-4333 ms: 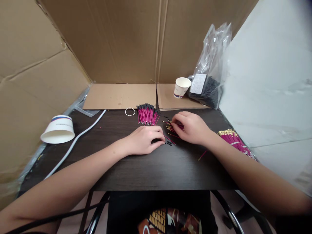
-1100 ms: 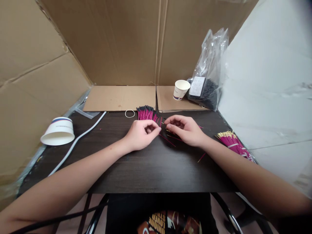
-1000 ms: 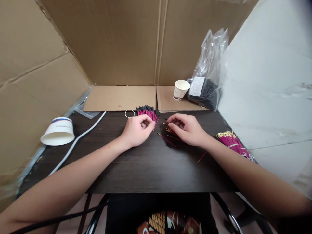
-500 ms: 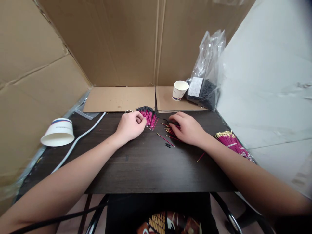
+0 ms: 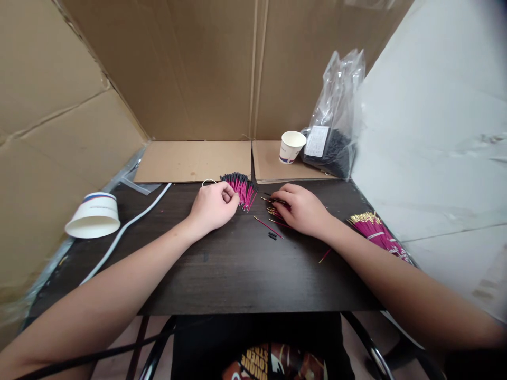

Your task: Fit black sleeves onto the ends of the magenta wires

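My left hand [image 5: 216, 206] is closed, thumb and fingertips pressed together beside a pile of magenta wires with black sleeves on their far ends [image 5: 242, 190]. Whatever those fingertips hold, if anything, is too small to make out. My right hand [image 5: 303, 211] curls palm-down over loose magenta wires with gold tips [image 5: 276, 213], which it partly covers. Its thumb and forefinger come close together at a dark spot, and what they grip is hidden. Between the hands lie a single gold-tipped wire [image 5: 268, 227] and a pair of short black sleeves [image 5: 272, 236].
A bundle of gold-tipped magenta wires [image 5: 378, 232] lies at the right. At the back stand a paper cup [image 5: 292, 146] and a clear bag of black pieces [image 5: 336, 148]. Another paper cup [image 5: 93, 216] lies tipped at the left, near a white cable [image 5: 127, 228]. Cardboard walls [image 5: 190, 68] enclose the table.
The right hand's thumb and forefinger have drawn closer together over the loose wires. My left hand has barely moved; the wires and sleeves on the table lie as before.
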`<state>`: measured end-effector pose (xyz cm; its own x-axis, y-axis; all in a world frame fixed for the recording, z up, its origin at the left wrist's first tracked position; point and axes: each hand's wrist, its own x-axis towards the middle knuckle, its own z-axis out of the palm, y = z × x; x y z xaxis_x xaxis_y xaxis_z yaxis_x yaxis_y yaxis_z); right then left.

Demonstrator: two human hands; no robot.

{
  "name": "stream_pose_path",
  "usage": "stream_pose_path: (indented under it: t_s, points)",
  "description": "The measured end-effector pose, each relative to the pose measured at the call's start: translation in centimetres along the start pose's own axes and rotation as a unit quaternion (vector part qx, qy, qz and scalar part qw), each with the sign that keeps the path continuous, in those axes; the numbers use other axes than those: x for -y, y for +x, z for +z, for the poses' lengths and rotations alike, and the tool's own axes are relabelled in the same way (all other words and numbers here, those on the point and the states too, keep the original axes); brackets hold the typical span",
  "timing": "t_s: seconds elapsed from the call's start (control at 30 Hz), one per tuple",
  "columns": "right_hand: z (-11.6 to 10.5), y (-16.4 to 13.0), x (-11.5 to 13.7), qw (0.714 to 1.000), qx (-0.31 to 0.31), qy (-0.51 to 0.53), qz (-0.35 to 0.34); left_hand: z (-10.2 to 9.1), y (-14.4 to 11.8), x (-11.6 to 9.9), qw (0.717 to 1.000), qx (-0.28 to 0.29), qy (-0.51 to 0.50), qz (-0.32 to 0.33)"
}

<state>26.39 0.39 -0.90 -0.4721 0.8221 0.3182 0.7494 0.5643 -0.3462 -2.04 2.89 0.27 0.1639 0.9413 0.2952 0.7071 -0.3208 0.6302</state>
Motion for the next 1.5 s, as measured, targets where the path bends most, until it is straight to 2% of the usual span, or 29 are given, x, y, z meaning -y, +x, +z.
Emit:
stream_pose_path:
  t_s: [0.37,0.57,0.73,0.9,1.13,1.33,1.5]
  points:
    - [-0.1,0.0,0.3,1.0,0.005,0.004,-0.001,0.1,-1.2,-1.3,0.998,0.026,-0.002,0.062]
    - [-0.3,0.0,0.8,1.0,0.017,0.011,-0.003,0.5,-1.6,-1.3,0.991,0.048,-0.02,0.121]
    - [-0.1,0.0,0.5,1.0,0.021,0.003,0.001,0.6,-1.8,-1.4,0.987,0.066,-0.034,0.139]
    - [-0.1,0.1,0.8,1.0,-0.004,0.017,-0.014,0.6,-2.1,-1.9,0.987,0.076,-0.076,0.123]
    - [-1.0,-0.3,3.2,0.985,-0.075,0.142,-0.062,1.2,-2.6,-2.3,0.966,0.145,-0.21,0.031]
    - [-0.5,-0.6,3.9,0.978,-0.077,0.179,-0.079,1.6,-2.8,-2.6,0.943,0.141,-0.3,0.009]
    - [-0.6,-0.7,3.9,0.977,-0.056,0.199,-0.061,1.6,-2.7,-2.7,0.947,0.122,-0.298,0.004]
